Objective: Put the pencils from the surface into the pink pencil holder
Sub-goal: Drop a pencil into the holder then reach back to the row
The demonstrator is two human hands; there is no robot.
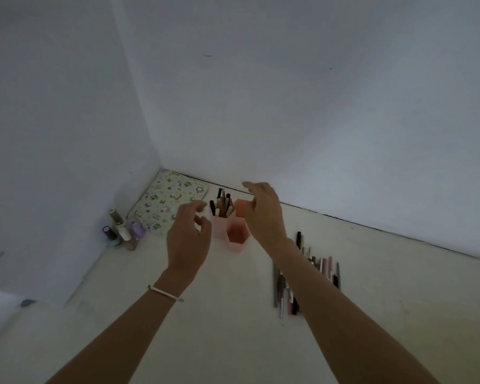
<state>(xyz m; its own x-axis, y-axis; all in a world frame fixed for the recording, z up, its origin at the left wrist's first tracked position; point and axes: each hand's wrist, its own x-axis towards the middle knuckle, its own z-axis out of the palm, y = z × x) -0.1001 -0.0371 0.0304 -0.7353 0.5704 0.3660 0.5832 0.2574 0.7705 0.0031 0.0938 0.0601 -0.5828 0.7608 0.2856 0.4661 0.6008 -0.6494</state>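
From where I watch, both hands hover over the pink pencil holder (227, 225), a cluster of six-sided cups standing near the back wall (344, 120) of a pale surface (219, 314). The left hand (187, 236) hangs just beside the holder with its fingers loosely curled and nothing between them; the right hand (262, 214) reaches past the tallest cup, fingers spread and empty too. One rear cup already bristles with upright pens and pencils (222, 206), while the low front cup shows bare inside, which I take as the likeliest place for the next load. The loose pencils (306, 281) lie in a rough row on the surface to the right, partly hidden under the right forearm and well apart from the holder. In the corner sit a patterned pouch (168, 205) and a few small bottles (122, 230), clear of the work. I judge the hands are poised to steady the holder.
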